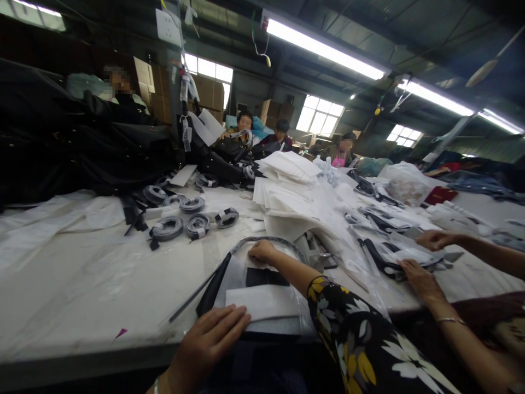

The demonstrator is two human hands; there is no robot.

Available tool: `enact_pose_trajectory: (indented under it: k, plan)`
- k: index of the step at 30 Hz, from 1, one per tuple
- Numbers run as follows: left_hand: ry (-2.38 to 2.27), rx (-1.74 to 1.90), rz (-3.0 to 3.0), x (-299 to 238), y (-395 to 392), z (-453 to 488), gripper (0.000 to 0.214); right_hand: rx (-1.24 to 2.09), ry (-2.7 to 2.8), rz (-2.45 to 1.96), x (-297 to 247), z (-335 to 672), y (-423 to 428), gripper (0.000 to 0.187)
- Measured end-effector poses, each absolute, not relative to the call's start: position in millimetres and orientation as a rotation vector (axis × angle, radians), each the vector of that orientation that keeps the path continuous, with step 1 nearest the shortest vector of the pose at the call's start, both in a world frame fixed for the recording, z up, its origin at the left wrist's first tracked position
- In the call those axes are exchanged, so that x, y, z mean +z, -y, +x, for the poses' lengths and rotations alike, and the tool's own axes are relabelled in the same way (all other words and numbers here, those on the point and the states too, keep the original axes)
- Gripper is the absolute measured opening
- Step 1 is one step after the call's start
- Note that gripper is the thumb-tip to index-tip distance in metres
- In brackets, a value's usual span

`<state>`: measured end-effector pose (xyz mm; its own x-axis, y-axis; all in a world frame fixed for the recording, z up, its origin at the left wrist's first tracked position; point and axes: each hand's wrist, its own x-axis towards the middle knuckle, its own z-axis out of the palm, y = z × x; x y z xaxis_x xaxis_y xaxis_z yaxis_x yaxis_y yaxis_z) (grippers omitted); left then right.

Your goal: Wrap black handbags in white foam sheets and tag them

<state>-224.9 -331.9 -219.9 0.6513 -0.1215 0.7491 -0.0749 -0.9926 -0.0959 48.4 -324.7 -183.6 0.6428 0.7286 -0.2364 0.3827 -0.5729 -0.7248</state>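
Note:
My left hand lies with fingers stretched out at the near edge of the table, fingertips on a folded white sheet. Under that sheet is a black and grey fabric piece in clear plastic. My right hand reaches across, fingers curled closed above the piece; what they hold, if anything, is hidden. A grey strap arcs behind this hand. The strap's straight dark end runs down to the left.
Several coiled straps lie at back left, near a black fabric heap. White sheets are stacked at centre. On the right, a co-worker's hands handle a dark bundle. Other people sit further back.

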Motion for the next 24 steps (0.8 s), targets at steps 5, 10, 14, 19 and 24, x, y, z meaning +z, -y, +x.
enact_pose_trajectory:
  k: [5, 10, 14, 19, 24]
  plan:
    - [-0.159, -1.267, -2.806, -217.7, 331.9, -224.2, 0.04, 0.507, 0.849, -2.455, -188.6, 55.6, 323.8, 0.043]
    - [-0.143, -1.278, -2.801, -215.3, 331.7, -224.2, 0.04, 0.642, 0.804, -2.419, -189.2, 55.5, 311.1, 0.018]
    - [-0.138, -1.292, -2.824, -219.3, 331.3, -224.1, 0.04, 0.826, 0.725, -2.268, -184.5, 58.5, 314.8, 0.021]
    - [-0.132, -1.254, -2.881, -228.7, 330.4, -224.4, 0.042, 0.905, 0.678, -2.122, -180.0, 58.6, 329.1, 0.024]
    - [-0.115, -1.227, -2.894, -231.7, 330.1, -225.0, 0.042, 0.786, 0.684, -2.188, -189.9, 57.4, 325.4, 0.035]
